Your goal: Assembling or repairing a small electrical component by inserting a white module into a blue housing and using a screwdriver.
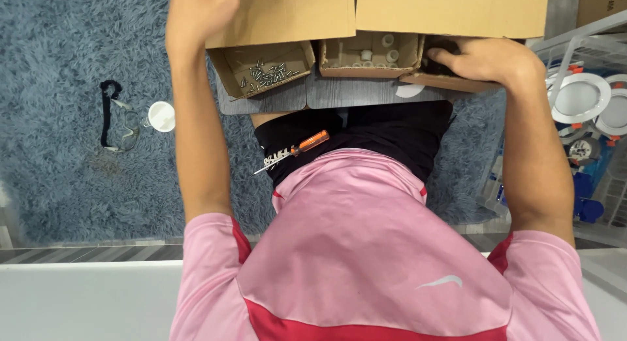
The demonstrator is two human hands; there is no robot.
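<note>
The right hand [480,59] is seen reaching into a small open cardboard box of dark parts [444,76], fingers curled over its contents; whether anything is gripped cannot be told. The left hand [199,14] is raised against a large brown cardboard carton [287,17], its fingers cut off by the frame edge, so its grip cannot be told. Between the two, a small cardboard box of silver screws [264,70] and a small cardboard box of white plastic rings [369,53] are set side by side. An orange-handled screwdriver [294,150] is laid across the lap. Clear safety goggles [121,122] and a white round cap [161,116] lie on the grey shaggy rug [59,66]. A white wire rack of round lamp fittings [581,96] stands at the right.
</note>
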